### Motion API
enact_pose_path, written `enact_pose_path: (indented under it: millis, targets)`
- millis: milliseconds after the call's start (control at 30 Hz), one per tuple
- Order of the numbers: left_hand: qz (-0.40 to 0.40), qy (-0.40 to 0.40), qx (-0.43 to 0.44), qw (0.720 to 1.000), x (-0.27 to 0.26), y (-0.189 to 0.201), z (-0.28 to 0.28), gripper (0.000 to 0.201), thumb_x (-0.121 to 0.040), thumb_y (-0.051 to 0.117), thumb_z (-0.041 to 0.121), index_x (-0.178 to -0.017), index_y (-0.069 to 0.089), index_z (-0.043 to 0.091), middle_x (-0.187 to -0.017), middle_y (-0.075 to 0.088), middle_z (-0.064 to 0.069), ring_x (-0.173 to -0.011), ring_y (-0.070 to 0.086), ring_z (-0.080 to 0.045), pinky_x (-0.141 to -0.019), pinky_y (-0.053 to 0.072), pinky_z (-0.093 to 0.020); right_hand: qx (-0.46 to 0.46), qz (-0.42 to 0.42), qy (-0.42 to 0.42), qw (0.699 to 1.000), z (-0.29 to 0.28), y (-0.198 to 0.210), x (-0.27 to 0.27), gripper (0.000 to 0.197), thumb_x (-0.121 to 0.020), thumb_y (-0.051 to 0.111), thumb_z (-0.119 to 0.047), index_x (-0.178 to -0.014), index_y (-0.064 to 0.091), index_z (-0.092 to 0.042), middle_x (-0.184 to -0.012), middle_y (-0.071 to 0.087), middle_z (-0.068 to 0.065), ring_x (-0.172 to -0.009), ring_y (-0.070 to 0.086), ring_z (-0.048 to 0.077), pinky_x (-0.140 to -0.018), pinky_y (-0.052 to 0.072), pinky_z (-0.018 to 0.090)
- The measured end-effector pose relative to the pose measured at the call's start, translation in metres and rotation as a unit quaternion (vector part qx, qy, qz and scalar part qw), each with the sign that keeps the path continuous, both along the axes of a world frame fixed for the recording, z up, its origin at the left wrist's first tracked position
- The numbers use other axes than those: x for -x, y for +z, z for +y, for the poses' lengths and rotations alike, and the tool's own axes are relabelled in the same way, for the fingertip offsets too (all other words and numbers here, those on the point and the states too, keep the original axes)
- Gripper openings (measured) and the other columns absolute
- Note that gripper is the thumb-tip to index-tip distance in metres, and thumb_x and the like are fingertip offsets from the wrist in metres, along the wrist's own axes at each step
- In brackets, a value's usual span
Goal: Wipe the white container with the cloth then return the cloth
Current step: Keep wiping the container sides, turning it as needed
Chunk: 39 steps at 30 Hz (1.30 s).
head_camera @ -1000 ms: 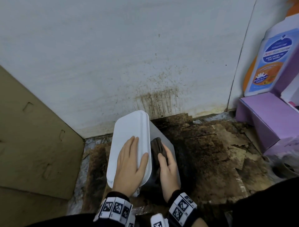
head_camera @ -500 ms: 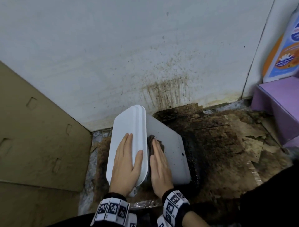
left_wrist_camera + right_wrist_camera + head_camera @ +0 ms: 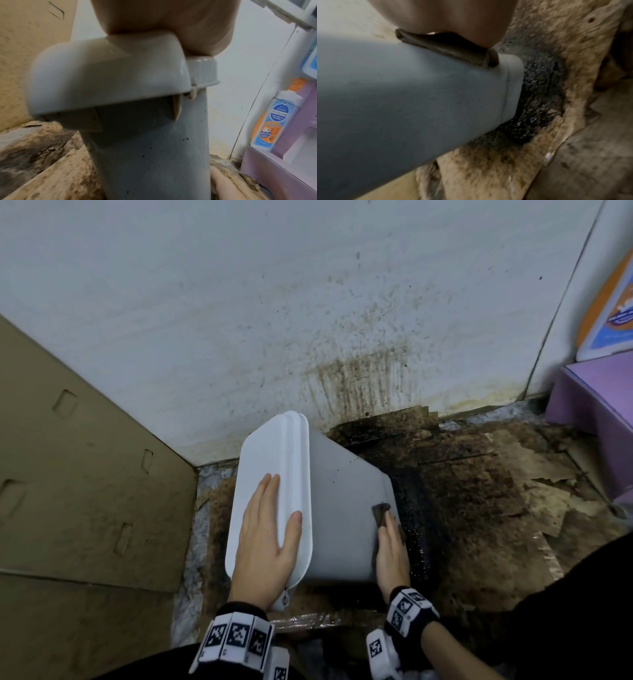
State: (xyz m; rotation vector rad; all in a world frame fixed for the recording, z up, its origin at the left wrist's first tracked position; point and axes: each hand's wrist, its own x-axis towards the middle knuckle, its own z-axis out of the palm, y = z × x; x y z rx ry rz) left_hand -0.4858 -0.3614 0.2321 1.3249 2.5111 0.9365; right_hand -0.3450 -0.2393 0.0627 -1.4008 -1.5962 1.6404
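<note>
The white container (image 3: 342, 501) with a lid stands tilted on a dirty floor by the wall; it fills the left wrist view (image 3: 145, 148) and the right wrist view (image 3: 402, 101). My left hand (image 3: 263, 542) lies flat on its lid with straight fingers, thumb over the lid's right edge. Low on the container's right side, my right hand (image 3: 390, 549) presses a dark brown cloth (image 3: 380, 513) against the wall near its base, fingers straight. The folded cloth (image 3: 450, 50) sits under my palm in the right wrist view.
A stained white wall (image 3: 308, 302) stands behind. Cardboard (image 3: 68, 474) leans at the left. A black wet patch (image 3: 414, 525) and torn brown paper cover the floor to the right. A purple box (image 3: 596, 409) and a blue-orange bottle (image 3: 272, 121) stand at the far right.
My right hand slid the cloth from just below the lid down the container's side to near its base. The container now shows more of its side. The left hand stayed on the lid.
</note>
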Motion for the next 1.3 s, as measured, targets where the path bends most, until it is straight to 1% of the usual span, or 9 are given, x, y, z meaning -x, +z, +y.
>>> enact_pose_path:
  millis: [233,333,467,633,767,867,1000,1167,1300]
  targets:
    - [0.011,-0.014,-0.005,1.000,-0.005,-0.002,0.005,0.064,-0.101,0.036,0.050,-0.159,0.019,0.028,-0.166,0.017,0.012,-0.153,0.012,-0.003,-0.125,0.018,-0.037,-0.120,0.122,0.036,0.985,-0.047,0.087,0.039,0.057,-0.098,0.018,-0.051,-0.153,0.029,-0.038,-0.161,0.024,-0.022,-0.148,0.017,-0.007,-0.123,0.013,0.027]
    - [0.012,-0.011,-0.007,1.000,-0.004,-0.003,0.006,0.064,-0.101,0.036,0.050,-0.159,0.020,0.027,-0.166,0.018,0.010,-0.153,0.013,-0.003,-0.125,0.019,-0.040,-0.149,0.148,0.082,0.974,-0.049,0.106,0.041,0.055,-0.102,0.017,-0.046,-0.155,0.025,-0.034,-0.162,0.023,-0.022,-0.149,0.018,-0.003,-0.122,0.013,0.025]
    - [0.001,-0.010,-0.009,1.000,-0.004,-0.001,0.004,0.065,-0.101,0.036,0.051,-0.159,0.020,0.029,-0.166,0.018,0.013,-0.153,0.012,-0.002,-0.125,0.019,-0.039,-0.236,0.115,0.141,0.954,-0.029,0.080,0.023,0.050,-0.107,0.025,-0.026,-0.157,0.022,-0.026,-0.164,0.022,-0.013,-0.151,0.019,0.003,-0.122,0.014,0.022]
    - [-0.006,-0.002,-0.008,1.000,0.001,0.000,0.000,0.065,-0.100,0.037,0.052,-0.159,0.020,0.030,-0.165,0.017,0.016,-0.153,0.012,-0.002,-0.125,0.017,-0.035,-0.125,0.059,0.110,0.984,0.002,0.019,0.007,0.047,-0.103,0.020,-0.036,-0.150,0.016,-0.044,-0.162,0.016,-0.022,-0.151,0.012,-0.002,-0.125,0.008,0.024]
    - [-0.006,-0.006,-0.002,1.000,-0.001,0.001,0.001,0.067,-0.100,0.036,0.053,-0.160,0.017,0.030,-0.166,0.015,0.017,-0.152,0.010,0.000,-0.125,0.015,-0.032,-0.030,-0.002,0.059,0.998,0.016,-0.009,0.001,0.048,-0.106,0.024,-0.029,-0.153,0.017,-0.035,-0.166,0.015,-0.007,-0.153,0.011,0.008,-0.126,0.006,0.034]
    - [0.005,-0.010,0.016,1.000,0.002,-0.001,0.000,0.069,-0.100,0.032,0.055,-0.161,0.011,0.030,-0.168,0.009,0.016,-0.153,0.005,0.000,-0.126,0.012,-0.033,0.001,-0.018,0.042,0.999,0.012,0.005,0.010,0.050,-0.108,0.026,-0.022,-0.158,0.018,-0.024,-0.167,0.014,-0.003,-0.153,0.010,0.010,-0.125,0.004,0.030]
    - [0.007,-0.014,0.012,1.000,0.004,-0.002,0.000,0.069,-0.100,0.031,0.054,-0.161,0.011,0.029,-0.168,0.010,0.014,-0.154,0.006,-0.001,-0.126,0.014,-0.037,-0.016,0.011,0.054,0.998,-0.005,0.049,0.027,0.051,-0.109,0.028,-0.024,-0.158,0.016,-0.028,-0.166,0.013,-0.012,-0.150,0.008,0.001,-0.125,0.005,0.031]
    - [0.015,-0.023,0.014,1.000,-0.001,-0.003,0.005,0.069,-0.101,0.031,0.055,-0.161,0.011,0.028,-0.168,0.010,0.013,-0.154,0.007,-0.004,-0.126,0.016,-0.040,-0.061,0.112,0.149,0.981,-0.006,0.114,0.051,0.051,-0.109,0.024,-0.023,-0.157,0.010,-0.035,-0.162,0.005,-0.022,-0.148,0.000,-0.010,-0.121,0.001,0.019]
    - [0.015,-0.018,0.013,1.000,-0.001,-0.001,0.004,0.069,-0.100,0.031,0.056,-0.161,0.014,0.027,-0.168,0.012,0.011,-0.154,0.008,-0.004,-0.125,0.016,-0.038,-0.108,0.137,0.231,0.957,0.008,0.120,0.052,0.052,-0.110,0.025,-0.024,-0.158,0.005,-0.033,-0.163,-0.001,-0.023,-0.148,-0.004,-0.011,-0.117,-0.002,0.009]
